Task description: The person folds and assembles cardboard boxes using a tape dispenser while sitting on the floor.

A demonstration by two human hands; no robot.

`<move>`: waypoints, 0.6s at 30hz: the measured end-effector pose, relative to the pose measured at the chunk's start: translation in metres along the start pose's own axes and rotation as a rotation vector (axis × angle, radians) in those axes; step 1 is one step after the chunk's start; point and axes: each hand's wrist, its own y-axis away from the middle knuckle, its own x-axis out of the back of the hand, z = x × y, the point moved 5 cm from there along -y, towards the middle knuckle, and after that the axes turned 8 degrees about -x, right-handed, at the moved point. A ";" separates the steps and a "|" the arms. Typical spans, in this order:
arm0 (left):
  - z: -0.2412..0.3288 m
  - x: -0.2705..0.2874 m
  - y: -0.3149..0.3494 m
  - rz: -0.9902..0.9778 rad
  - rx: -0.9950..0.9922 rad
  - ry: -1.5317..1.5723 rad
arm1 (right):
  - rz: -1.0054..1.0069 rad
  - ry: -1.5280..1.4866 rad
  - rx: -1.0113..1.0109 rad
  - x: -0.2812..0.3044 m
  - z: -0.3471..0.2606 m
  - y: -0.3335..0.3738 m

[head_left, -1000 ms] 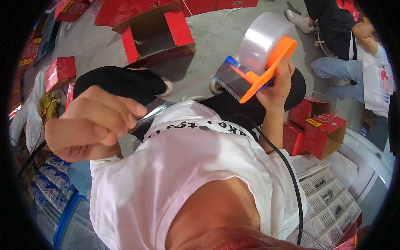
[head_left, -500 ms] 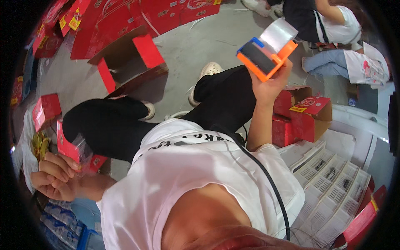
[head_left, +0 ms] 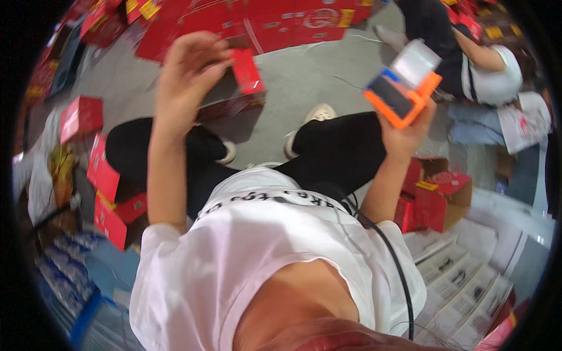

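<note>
An orange and blue tape dispenser (head_left: 393, 96) with a fat roll of clear tape (head_left: 414, 64) is held up by the right hand (head_left: 407, 131), to the right of the open red box (head_left: 247, 73). The open red box is set on a smooth grey floor (head_left: 310, 64). Behind the open red box, more red cardboard (head_left: 281, 26) is lined up in a long row. To its left, a small red box (head_left: 82, 120) can be seen. Nearer than the open red box, two legs in black trousers (head_left: 336, 143) are spread apart. Far off to its right, past the dispenser, other people (head_left: 494, 70) are seen low down. Nearer and to its right, red boxes (head_left: 442, 199) are stacked by white trays (head_left: 462, 281). Much of the open red box is covered by the left hand (head_left: 193, 70), and whether it is touched cannot be told. The people at the right are partly cut off by the dark round edge, and the blue packs (head_left: 64, 272), nearer and to the left of the open red box, are smeared. The left arm is lifted straight up, with the fingers half bent and the thumb near them; they are too blurred to tell if anything is pinched. The right arm is bent up too, and its fingers are wrapped tight around the dispenser from below.
</note>
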 end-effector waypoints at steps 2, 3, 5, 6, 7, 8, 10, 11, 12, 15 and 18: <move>-0.029 -0.004 -0.006 -0.009 0.036 0.150 | -0.012 -0.067 -0.033 -0.002 0.000 -0.004; -0.042 -0.006 -0.007 0.022 0.074 0.189 | -0.034 -0.100 -0.051 -0.006 -0.003 -0.005; -0.065 -0.015 -0.008 0.063 0.141 0.268 | -0.047 -0.219 -0.071 -0.011 -0.003 -0.009; -0.076 -0.023 -0.010 0.060 0.163 0.268 | -0.029 -0.261 -0.070 -0.011 -0.003 -0.010; -0.087 -0.032 -0.014 0.052 0.186 0.269 | -0.004 -0.302 -0.070 -0.010 -0.004 -0.012; -0.101 -0.040 -0.019 0.038 0.211 0.271 | 0.026 -0.339 -0.072 -0.007 0.000 -0.012; -0.149 -0.055 -0.020 0.039 0.276 0.321 | 0.109 -0.415 -0.065 0.000 0.006 -0.008; -0.176 -0.067 -0.021 0.048 0.337 0.336 | 0.155 -0.474 -0.116 0.001 0.003 -0.006; -0.203 -0.074 -0.018 0.070 0.396 0.346 | 0.190 -0.539 -0.165 0.002 0.005 -0.004; -0.284 -0.091 -0.003 0.149 0.579 0.435 | 0.284 -0.544 -0.195 0.016 0.026 0.004; -0.349 -0.104 0.014 0.198 0.717 0.446 | 0.376 -0.469 -0.287 0.030 0.042 0.014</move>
